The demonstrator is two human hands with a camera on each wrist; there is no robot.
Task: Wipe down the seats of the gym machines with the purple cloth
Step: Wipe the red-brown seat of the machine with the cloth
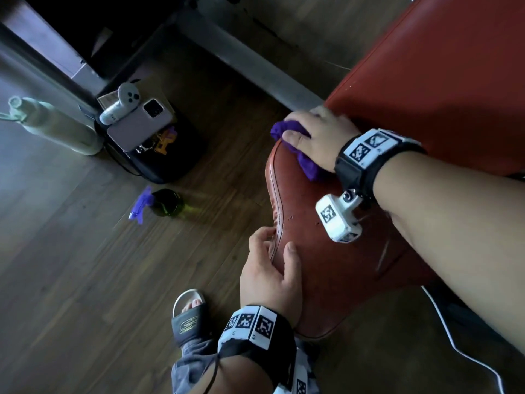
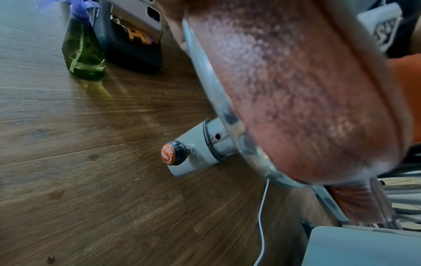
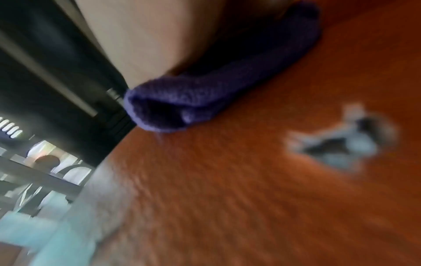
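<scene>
A red-brown padded seat (image 1: 326, 265) fills the right of the head view, with a red backrest (image 1: 440, 81) beyond it. My right hand (image 1: 309, 129) bunches the purple cloth (image 1: 308, 166) and presses it on the seat's far end, next to the backrest. In the blurred right wrist view the cloth (image 3: 205, 93) lies rolled under my palm on the seat (image 3: 227, 180). My left hand (image 1: 272, 251) grips the seat's left edge, thumb on top and fingers curled over the rim. The left wrist view looks along the seat's side (image 2: 296, 90).
On the wooden floor to the left stand a green spray bottle (image 1: 167, 201), a black box (image 1: 159, 166) carrying a phone (image 1: 142, 126), and a pale water bottle (image 1: 54, 123). A seat post with an orange knob (image 2: 172, 153) is below. A white cable (image 1: 466, 345) trails right.
</scene>
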